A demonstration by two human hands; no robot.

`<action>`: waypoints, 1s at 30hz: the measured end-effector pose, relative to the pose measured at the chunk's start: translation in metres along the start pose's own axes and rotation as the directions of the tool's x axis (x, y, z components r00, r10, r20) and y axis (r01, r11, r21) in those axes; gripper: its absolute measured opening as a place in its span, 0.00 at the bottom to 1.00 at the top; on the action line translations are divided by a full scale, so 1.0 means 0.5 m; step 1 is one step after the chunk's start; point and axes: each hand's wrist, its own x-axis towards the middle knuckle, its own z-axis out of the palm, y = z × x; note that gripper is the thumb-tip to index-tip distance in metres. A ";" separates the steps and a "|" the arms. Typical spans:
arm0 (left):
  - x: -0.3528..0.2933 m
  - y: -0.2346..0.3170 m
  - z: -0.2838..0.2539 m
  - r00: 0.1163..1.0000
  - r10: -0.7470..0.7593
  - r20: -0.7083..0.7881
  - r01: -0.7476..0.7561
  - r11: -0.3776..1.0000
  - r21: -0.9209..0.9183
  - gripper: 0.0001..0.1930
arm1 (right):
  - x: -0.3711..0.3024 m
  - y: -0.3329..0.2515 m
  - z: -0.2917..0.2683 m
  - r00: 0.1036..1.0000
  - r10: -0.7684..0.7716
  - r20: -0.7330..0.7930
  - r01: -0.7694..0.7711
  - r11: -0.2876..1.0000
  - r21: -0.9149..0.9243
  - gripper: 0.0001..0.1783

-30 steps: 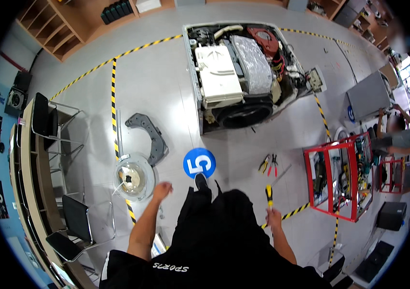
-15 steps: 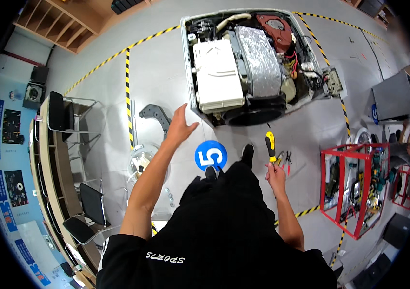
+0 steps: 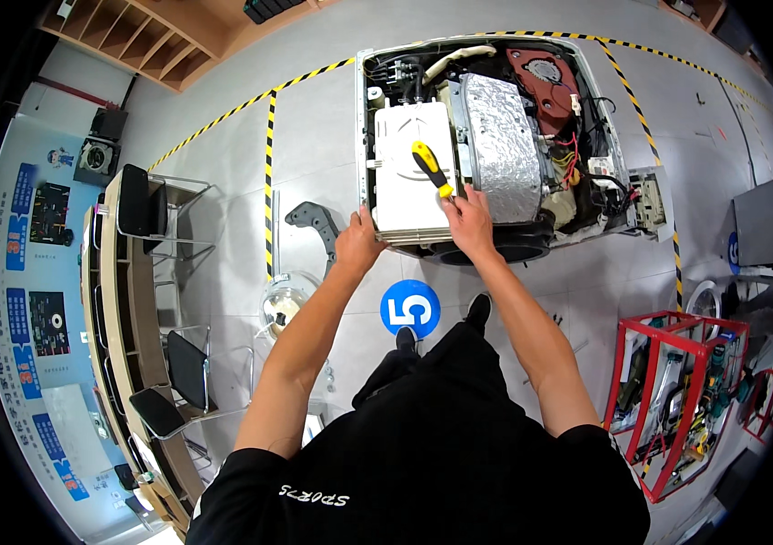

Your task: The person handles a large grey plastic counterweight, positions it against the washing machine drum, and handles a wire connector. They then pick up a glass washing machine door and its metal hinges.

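In front of me stands a washing machine with its top off, its metal frame (image 3: pixel 364 136) around the exposed insides. A white plastic detergent drawer housing (image 3: pixel 409 195) fills its left part, beside a duct (image 3: pixel 503 150) wrapped in silver foil. My left hand (image 3: pixel 358 245) is at the housing's near left corner, fingers up along the edge and not wrapped around it. Closed around a yellow-and-black screwdriver (image 3: pixel 429 165), my right hand (image 3: pixel 469 222) is over the housing's near right edge. The screwdriver's handle points up and away; its shaft is mostly hidden by the hand.
A dark curved weight (image 3: pixel 316 222) and a clear round part (image 3: pixel 282 304) lie on the floor to the left. A red-framed tool cart (image 3: pixel 677 341) stands at the right. Chairs (image 3: pixel 185 368) and a long counter (image 3: pixel 118 272) line the left side.
Both hands have moved forward to the machine. My right hand has carried the screwdriver from beside my legs up over the white housing; my left has come to the housing's corner.
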 end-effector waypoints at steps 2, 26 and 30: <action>-0.003 -0.019 0.011 0.999 0.032 -0.033 -0.031 0.998 0.047 0.42 | 0.013 -0.011 0.010 0.999 -0.037 -0.023 0.035 0.994 -0.103 0.12; 0.019 -0.015 -0.003 0.998 0.037 0.050 -0.043 0.993 0.109 0.44 | 0.006 -0.048 0.057 0.949 0.274 0.157 -0.254 0.958 -0.136 0.15; 0.020 -0.030 -0.005 0.994 0.063 0.091 -0.078 0.982 0.170 0.42 | -0.003 -0.051 0.052 0.955 0.227 0.191 -0.219 0.974 -0.060 0.15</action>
